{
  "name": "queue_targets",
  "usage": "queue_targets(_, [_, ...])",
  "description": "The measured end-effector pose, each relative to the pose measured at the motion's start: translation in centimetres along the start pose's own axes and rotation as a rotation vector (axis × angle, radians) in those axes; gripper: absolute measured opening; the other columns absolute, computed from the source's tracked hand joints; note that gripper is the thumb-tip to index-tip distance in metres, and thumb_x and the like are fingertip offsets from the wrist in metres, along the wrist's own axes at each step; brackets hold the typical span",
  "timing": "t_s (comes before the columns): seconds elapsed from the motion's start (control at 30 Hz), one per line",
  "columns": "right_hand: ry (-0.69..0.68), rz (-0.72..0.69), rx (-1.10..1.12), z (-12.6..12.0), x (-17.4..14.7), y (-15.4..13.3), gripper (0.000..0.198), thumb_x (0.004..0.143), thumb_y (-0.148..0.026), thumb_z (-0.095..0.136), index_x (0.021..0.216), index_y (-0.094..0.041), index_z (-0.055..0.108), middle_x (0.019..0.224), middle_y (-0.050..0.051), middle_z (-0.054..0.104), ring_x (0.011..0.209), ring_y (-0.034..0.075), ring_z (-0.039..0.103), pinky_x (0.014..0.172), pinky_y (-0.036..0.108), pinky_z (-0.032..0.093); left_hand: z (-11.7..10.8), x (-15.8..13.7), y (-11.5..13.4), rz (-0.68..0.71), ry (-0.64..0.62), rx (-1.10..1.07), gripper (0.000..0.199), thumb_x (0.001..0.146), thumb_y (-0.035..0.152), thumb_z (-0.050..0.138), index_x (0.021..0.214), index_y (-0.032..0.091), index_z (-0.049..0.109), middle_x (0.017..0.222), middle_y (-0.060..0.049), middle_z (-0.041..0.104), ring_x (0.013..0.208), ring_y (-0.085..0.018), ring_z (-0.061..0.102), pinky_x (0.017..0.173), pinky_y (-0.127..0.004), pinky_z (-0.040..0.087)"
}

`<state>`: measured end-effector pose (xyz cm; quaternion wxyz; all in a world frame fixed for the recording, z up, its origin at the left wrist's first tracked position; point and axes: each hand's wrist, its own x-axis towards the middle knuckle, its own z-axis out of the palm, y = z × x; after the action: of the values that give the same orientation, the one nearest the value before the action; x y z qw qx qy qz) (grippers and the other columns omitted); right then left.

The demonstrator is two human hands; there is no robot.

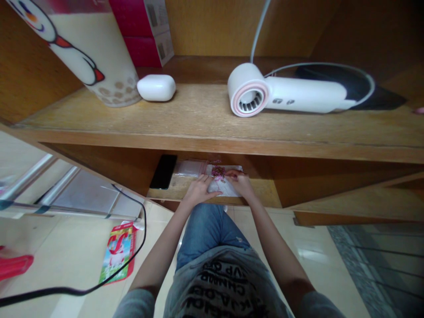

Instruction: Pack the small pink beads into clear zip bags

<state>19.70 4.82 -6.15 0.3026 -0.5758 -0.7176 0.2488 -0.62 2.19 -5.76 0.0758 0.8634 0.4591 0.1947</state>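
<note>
A small heap of pink and dark bead-like pieces [218, 172] lies on a white sheet [228, 189] on the lower shelf. My left hand [200, 191] rests flat at the sheet's left edge, its thumb stretched toward the middle and its fingers apart, holding nothing. At the right side of the heap is my right hand [241, 180], with the fingers drawn together in a pinch. Whatever is between those fingertips is too small to make out. A clear plastic bag [190, 168] lies just beyond my left hand, and a black phone [164, 171] is further left.
The upper shelf [198, 119] overhangs my hands. On it stand a bubble tea cup [109, 53], a white earbud case [156, 87], pink boxes [144, 44] and a white handheld fan [304, 94] with a cable. A black cord [145, 225] hangs at the left.
</note>
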Motion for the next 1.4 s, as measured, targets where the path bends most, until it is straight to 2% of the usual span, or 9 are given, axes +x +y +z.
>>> queue_targets(0.13, [-0.079,-0.007,0.122,0.4,-1.1,-1.2,0.026,0.079,-0.038,0.051,0.083,-0.018,0.067,0.064,0.000,0.064,0.055,0.012,0.053,0.052,0.021,0.036,0.0,0.0,0.1,-0.001,0.007,-0.013,0.046,0.076,0.059,0.049,0.092,0.017,0.055,0.087,-0.009,0.059,0.089,-0.025,0.053,0.077,-0.036,0.043])
queue_targets(0.3, [-0.128,-0.066,0.172,1.2,-1.7,-2.4,0.023,0.079,-0.036,0.052,0.084,-0.019,0.067,0.070,0.001,0.065,0.059,0.012,0.053,0.056,0.022,0.038,-0.2,0.1,0.2,0.008,0.008,-0.004,0.048,0.077,0.059,0.047,0.095,0.016,0.055,0.088,-0.009,0.060,0.089,-0.024,0.054,0.077,-0.035,0.043])
queue_targets(0.43, [-0.120,-0.053,0.171,1.4,-1.6,-2.1,0.025,0.079,-0.037,0.052,0.085,-0.019,0.067,0.070,0.001,0.066,0.061,0.013,0.055,0.057,0.022,0.039,-0.1,0.1,0.2,0.004,0.010,-0.012,0.047,0.076,0.059,0.048,0.094,0.016,0.055,0.087,-0.009,0.059,0.089,-0.024,0.054,0.076,-0.035,0.043])
queue_targets(0.57, [-0.064,0.000,0.067,0.7,-1.0,-1.3,0.024,0.079,-0.037,0.051,0.085,-0.020,0.067,0.067,0.000,0.066,0.057,0.013,0.055,0.055,0.022,0.039,-0.1,0.0,0.2,-0.007,0.002,0.001,0.046,0.076,0.059,0.049,0.093,0.016,0.055,0.087,-0.009,0.059,0.090,-0.025,0.053,0.076,-0.035,0.043])
queue_targets(0.73, [0.044,0.020,-0.144,0.0,0.5,-0.4,0.016,0.078,-0.029,0.053,0.083,-0.023,0.066,0.082,0.001,0.069,0.075,0.015,0.061,0.072,0.025,0.041,-0.1,0.0,0.2,-0.005,0.009,-0.004,0.047,0.076,0.059,0.048,0.095,0.016,0.055,0.088,-0.009,0.059,0.090,-0.024,0.054,0.076,-0.035,0.043])
queue_targets(0.9, [0.016,0.123,-0.335,0.3,1.9,-0.3,0.019,0.079,-0.035,0.053,0.085,-0.023,0.066,0.084,0.004,0.070,0.081,0.020,0.061,0.081,0.032,0.037,-0.1,0.0,0.1,-0.009,0.006,-0.003,0.048,0.077,0.059,0.047,0.095,0.015,0.055,0.090,-0.009,0.059,0.090,-0.024,0.053,0.077,-0.035,0.044])
queue_targets(1.17, [-0.018,0.138,-0.386,0.7,2.4,-0.4,0.019,0.080,-0.035,0.052,0.085,-0.024,0.068,0.086,0.005,0.070,0.086,0.023,0.061,0.083,0.035,0.035,-0.2,0.1,0.2,-0.023,-0.010,0.007,0.052,0.076,0.063,0.044,0.096,0.016,0.055,0.092,-0.009,0.059,0.092,-0.024,0.054,0.078,-0.034,0.044])
queue_targets(1.4, [-0.031,0.163,-0.406,0.7,2.4,-0.4,0.021,0.080,-0.035,0.051,0.086,-0.023,0.068,0.088,0.005,0.070,0.086,0.022,0.061,0.083,0.035,0.035,-0.1,0.1,0.2,-0.018,-0.016,0.024,0.054,0.077,0.064,0.042,0.097,0.015,0.055,0.092,-0.010,0.059,0.092,-0.024,0.054,0.079,-0.035,0.044])
